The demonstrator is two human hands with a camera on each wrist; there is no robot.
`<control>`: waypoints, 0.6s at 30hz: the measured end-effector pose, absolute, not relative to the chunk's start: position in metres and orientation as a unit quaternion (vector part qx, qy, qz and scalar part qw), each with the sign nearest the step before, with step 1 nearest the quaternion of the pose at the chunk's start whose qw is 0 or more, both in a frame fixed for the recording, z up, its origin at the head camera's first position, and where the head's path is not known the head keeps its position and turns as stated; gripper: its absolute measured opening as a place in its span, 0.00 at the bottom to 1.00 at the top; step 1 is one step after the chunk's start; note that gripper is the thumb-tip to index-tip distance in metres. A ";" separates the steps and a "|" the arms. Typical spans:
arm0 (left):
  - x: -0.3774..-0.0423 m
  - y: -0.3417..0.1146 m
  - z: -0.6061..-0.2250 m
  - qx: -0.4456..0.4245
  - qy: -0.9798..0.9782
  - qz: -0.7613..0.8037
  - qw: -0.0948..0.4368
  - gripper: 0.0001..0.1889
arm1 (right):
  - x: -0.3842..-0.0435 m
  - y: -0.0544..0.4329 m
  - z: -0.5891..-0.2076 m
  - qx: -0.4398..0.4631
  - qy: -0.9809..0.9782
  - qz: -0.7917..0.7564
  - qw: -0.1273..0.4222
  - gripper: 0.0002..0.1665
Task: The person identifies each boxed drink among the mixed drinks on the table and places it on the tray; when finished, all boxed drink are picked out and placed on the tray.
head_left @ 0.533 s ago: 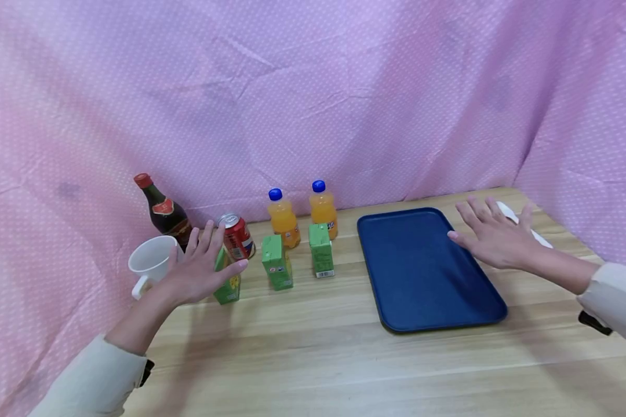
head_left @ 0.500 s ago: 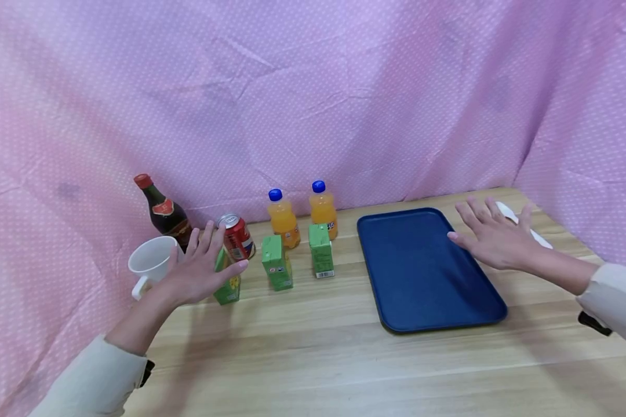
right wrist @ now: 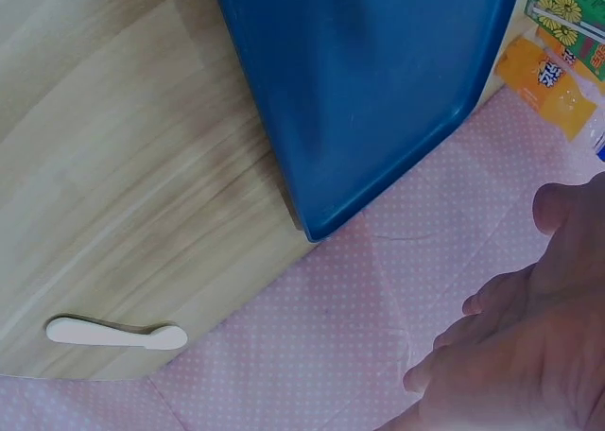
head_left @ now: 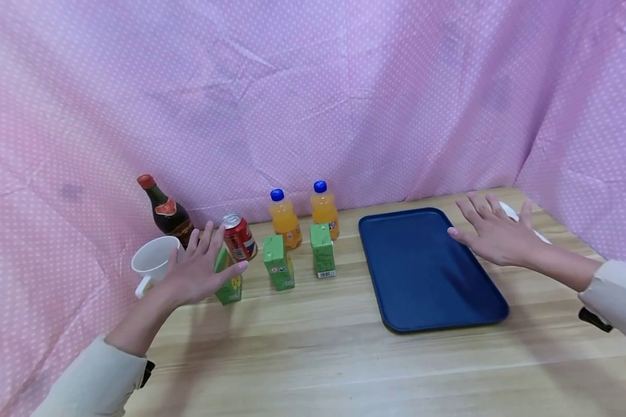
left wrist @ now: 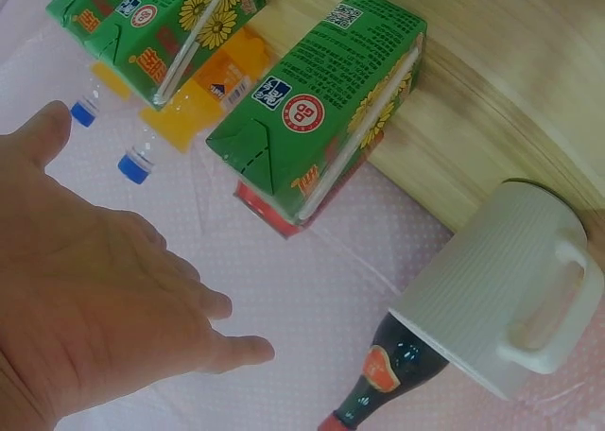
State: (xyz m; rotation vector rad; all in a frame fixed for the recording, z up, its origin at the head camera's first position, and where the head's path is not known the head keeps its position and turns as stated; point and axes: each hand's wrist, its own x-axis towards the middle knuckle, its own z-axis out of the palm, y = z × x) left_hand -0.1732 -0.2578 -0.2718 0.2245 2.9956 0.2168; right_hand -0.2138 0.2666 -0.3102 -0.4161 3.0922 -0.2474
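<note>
My left hand (head_left: pixel 195 275) hovers with spread fingers in front of a green drink carton (head_left: pixel 232 291), partly covering it in the head view. A white ribbed mug (left wrist: pixel 501 280) stands beside that carton, with a dark red-capped bottle (head_left: pixel 171 217) behind the mug. Close behind the carton is a red soda can (head_left: pixel 240 238). My right hand (head_left: pixel 495 236), also spread, is held over the right edge of a dark blue tray (head_left: pixel 428 272). Beyond its fingers lies a white spoon-shaped utensil (right wrist: pixel 113 335). Neither hand holds anything.
Two more green cartons, a middle one (head_left: pixel 279 263) and a right one (head_left: pixel 322 252), stand left of the tray. Behind them are two orange soda bottles (head_left: pixel 286 223) with blue caps. A pink dotted cloth (head_left: pixel 313 104) hangs along the back of the wooden table (head_left: pixel 313 359).
</note>
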 end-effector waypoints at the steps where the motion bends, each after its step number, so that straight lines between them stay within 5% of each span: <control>1: -0.173 -0.258 -0.272 0.074 0.992 0.072 0.066 0.54 | -0.214 0.267 -0.311 -0.133 0.988 -0.080 0.006 0.47; 18: -0.171 -0.259 -0.274 0.071 0.992 0.074 0.070 0.53 | -0.214 0.269 -0.314 -0.129 0.989 -0.079 0.005 0.47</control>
